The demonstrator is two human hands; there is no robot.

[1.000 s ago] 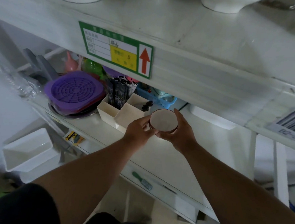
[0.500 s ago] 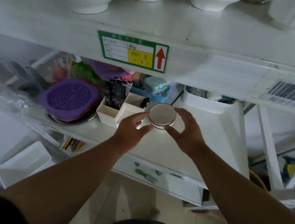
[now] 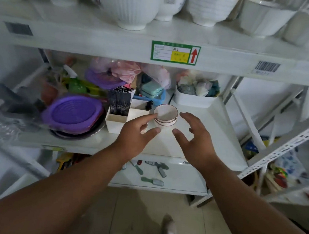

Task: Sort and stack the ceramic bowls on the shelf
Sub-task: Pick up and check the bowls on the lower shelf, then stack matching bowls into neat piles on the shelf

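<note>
A short stack of small white dishes with dark rims (image 3: 165, 117) stands on the white middle shelf (image 3: 200, 139). My left hand (image 3: 136, 134) hovers just left of the stack, fingers relaxed and spread, its index fingertip right at the stack's left rim. My right hand (image 3: 197, 137) is open to the right of the stack, apart from it, fingers spread. On the top shelf (image 3: 101, 37) stand several larger white ceramic bowls, among them a ribbed bowl with a dark rim (image 3: 130, 4).
Left of the stack sit a white divided box (image 3: 119, 120) with dark packets and a purple strainer lid (image 3: 73, 113) on a dark pan. A white bin (image 3: 193, 99) of bundles stands behind. Tools lie on the lower shelf (image 3: 152, 174). A perforated rack post (image 3: 277, 152) slants at right.
Both hands held a small dish a second ago, set it onto the stack, and have now let go and drawn back. The view has tilted up to show the upper bowls.
</note>
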